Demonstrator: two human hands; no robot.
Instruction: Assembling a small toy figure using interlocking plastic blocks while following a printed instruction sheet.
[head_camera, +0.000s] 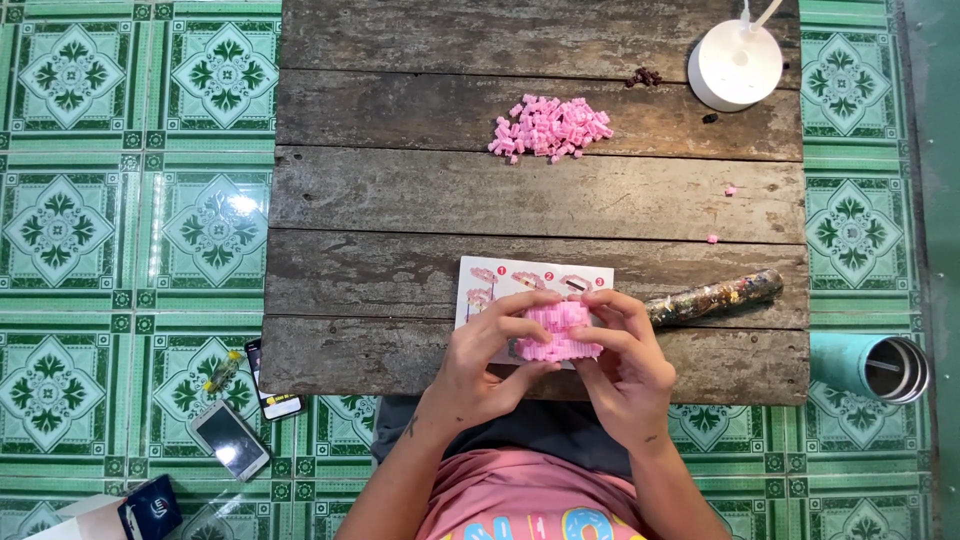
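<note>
Both hands meet over the near edge of the worktop (400, 190), and between them sits a pink block model (556, 332), a squat stack of small bricks. The left hand (485, 365) pinches its left end, thumb below and fingers curled over the top; the right hand (625, 365) pinches the right end the same way, fingertips pressing down on the upper layer. The model hovers just above an instruction sheet (500, 285) that lies flat on the planks. Its long axis runs left to right, roughly parallel to the worktop's edge, with the studded top facing up toward the camera. To seat a brick well, I judge it best to support the underside with both thumbs and press straight down, evenly, so lower rows do not split. Just right of the hands lies a clear tube (715, 297) of mixed beads, angled up to the right. Farther out a pile of loose pink bricks (550, 128) sits mid-worktop, two strays (729, 190) to its right, and a white round lamp base (735, 65) at the far corner. On the green tiled floor (100, 200) lie two phones (230, 438) to the left and a teal flask (868, 366) to the right
</note>
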